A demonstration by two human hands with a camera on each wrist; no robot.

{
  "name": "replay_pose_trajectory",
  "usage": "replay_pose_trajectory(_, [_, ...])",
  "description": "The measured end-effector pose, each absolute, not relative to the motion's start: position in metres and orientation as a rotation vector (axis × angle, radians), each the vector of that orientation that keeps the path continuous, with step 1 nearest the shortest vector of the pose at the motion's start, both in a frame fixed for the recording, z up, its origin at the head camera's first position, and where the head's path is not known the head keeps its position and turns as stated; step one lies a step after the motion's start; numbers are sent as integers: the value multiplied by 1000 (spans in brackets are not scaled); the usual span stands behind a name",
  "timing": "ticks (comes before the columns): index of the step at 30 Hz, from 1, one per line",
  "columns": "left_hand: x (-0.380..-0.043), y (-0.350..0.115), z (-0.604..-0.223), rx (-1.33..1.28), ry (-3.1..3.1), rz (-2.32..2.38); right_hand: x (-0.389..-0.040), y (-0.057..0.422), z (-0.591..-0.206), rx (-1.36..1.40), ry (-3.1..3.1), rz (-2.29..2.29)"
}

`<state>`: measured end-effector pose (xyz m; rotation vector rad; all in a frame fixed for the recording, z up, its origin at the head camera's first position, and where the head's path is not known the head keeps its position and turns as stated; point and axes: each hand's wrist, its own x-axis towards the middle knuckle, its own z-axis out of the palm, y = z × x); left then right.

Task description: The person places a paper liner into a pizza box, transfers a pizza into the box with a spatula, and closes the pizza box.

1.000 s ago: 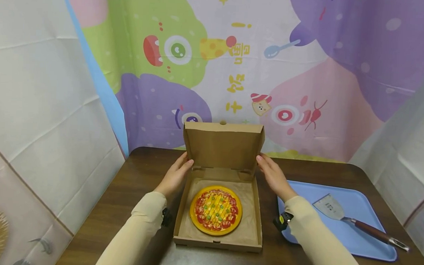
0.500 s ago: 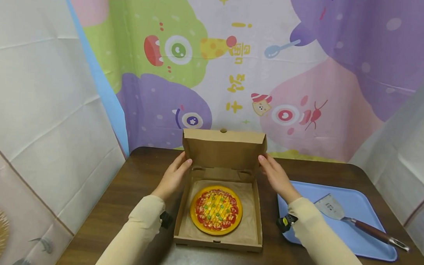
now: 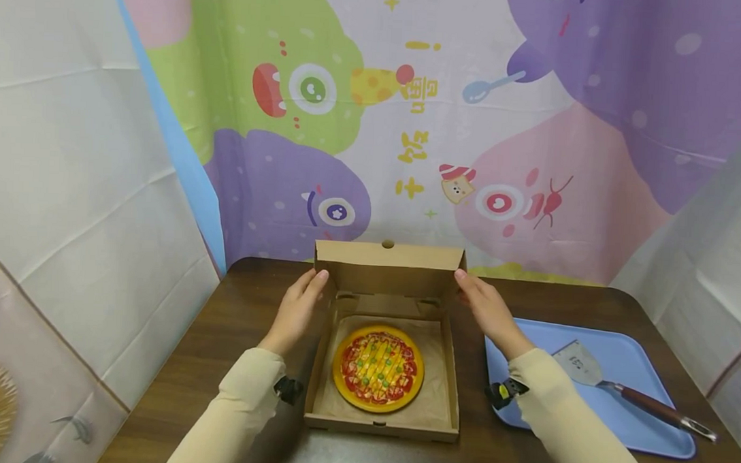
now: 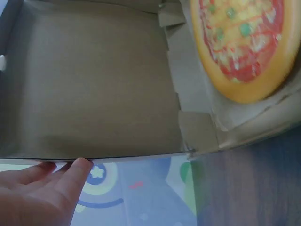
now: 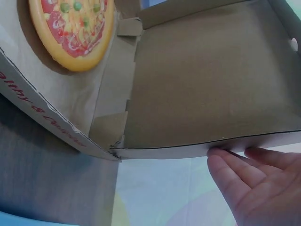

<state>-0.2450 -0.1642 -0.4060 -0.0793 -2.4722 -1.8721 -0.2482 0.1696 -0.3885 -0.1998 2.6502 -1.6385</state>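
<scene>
A cardboard pizza box [image 3: 381, 427] lies on the table with its lid [image 3: 388, 256] raised at the back and tilted forward. Inside, on brown paper, sits a round pizza [image 3: 378, 368] with a yellow rim, red and yellow topping and green dots. My left hand [image 3: 294, 310] touches the lid's left side with fairly straight fingers, its fingertips [image 4: 82, 165] on the side wall in the left wrist view. At the opposite side, my right hand [image 3: 491, 314] presses the lid's right wall with its fingertips [image 5: 217, 155]. Part of each hand's fingers is hidden behind the lid in the head view.
To the right lies a blue tray [image 3: 584, 423] bearing a metal spatula [image 3: 640, 403] with a brown handle, which overhangs the tray's edge. A cartoon-printed curtain [image 3: 423, 124] hangs behind the dark wooden table [image 3: 220, 335].
The lid has tipped forward and down, showing more of its front flap. Both hands have moved along with it at its sides. Pizza, tray and spatula stay where they were.
</scene>
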Motion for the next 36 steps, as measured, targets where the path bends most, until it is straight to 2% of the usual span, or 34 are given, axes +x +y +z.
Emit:
replay_pose_trajectory(23, [-228, -163, -388, -82, -2381, -1908, -229, 169, -377, -214, 2599, -1621])
replay_pose_trajectory(36, [-217, -169, -393, -59, -2466, -1871, -219, 172, -388, -269, 2589, -1643])
